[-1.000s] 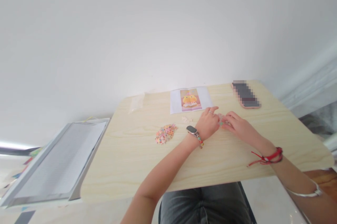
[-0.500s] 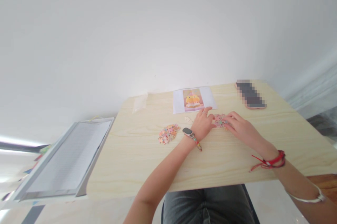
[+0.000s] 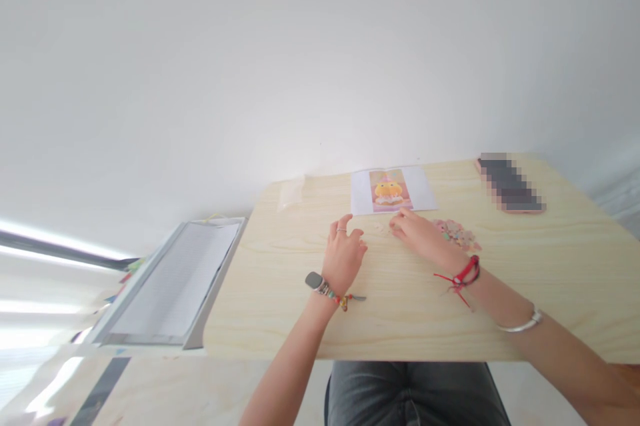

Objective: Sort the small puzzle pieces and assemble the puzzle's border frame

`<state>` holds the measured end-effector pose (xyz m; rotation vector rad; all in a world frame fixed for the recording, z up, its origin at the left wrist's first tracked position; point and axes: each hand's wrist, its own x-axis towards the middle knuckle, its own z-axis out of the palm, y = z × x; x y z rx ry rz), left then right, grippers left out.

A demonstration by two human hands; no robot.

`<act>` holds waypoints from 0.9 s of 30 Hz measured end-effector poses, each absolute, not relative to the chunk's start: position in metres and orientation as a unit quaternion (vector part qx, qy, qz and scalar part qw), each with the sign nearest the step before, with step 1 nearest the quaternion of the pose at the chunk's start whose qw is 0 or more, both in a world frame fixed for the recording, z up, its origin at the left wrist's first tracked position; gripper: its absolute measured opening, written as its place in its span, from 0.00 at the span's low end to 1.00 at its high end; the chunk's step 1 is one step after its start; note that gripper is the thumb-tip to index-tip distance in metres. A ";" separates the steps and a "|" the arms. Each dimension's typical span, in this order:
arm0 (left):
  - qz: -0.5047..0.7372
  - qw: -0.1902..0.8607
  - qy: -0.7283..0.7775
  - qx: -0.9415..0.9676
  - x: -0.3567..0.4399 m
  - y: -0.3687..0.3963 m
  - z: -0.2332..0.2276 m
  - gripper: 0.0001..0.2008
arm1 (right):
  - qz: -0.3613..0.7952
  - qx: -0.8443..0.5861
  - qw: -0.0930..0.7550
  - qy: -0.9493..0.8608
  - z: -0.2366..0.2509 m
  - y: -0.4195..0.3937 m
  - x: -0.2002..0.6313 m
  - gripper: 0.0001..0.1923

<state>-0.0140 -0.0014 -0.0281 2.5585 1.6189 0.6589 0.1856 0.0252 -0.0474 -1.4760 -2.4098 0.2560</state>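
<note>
Puzzle pieces (image 3: 457,233), small and mostly pink, lie in a loose cluster on the pale wooden surface (image 3: 400,306), just behind the right wrist and a little toward the far right corner. The right hand (image 3: 419,238) reaches across to the left of that cluster with its palm down, fingers (image 3: 397,226) stretched low toward a few tiny pale bits (image 3: 383,229) on the wood; whether the tips pinch anything cannot be told from here. A red cord bracelet (image 3: 466,273) circles that wrist, and a thin silver bangle (image 3: 520,325) sits further up the forearm. The left hand (image 3: 344,254) hovers nearby, just left of the right one, its fingers (image 3: 345,221) spread apart and slightly curled, holding nothing, with a ring on one of them. A grey watch (image 3: 314,280) and a beaded bracelet (image 3: 336,297) sit on the left wrist. Just beyond both hands, a printed sheet (image 3: 391,191) shows a yellow and pink cartoon figure, lying flat near the far edge by the white wall. To its left rests a small clear plastic bag (image 3: 291,193). A phone (image 3: 510,185) in a pink case lies near the far right corner, well apart from the hands. Off the left end, a large white and grey flat tray or board (image 3: 175,289) rests at a lower level, tilted in view. Grey trousers (image 3: 415,393) show under the near edge.
</note>
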 end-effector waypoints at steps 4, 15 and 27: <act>0.219 0.039 0.521 0.824 -0.006 0.000 -0.029 0.09 | 0.109 -0.497 0.164 -0.845 -0.052 0.028 0.190 0.07; 0.180 0.066 0.514 0.836 0.009 -0.003 -0.033 0.11 | 0.204 -0.473 0.149 -0.844 -0.042 0.020 0.196 0.10; 0.143 0.029 0.451 0.880 0.022 0.017 -0.039 0.08 | 0.109 -0.592 0.106 -0.791 -0.040 -0.012 0.179 0.07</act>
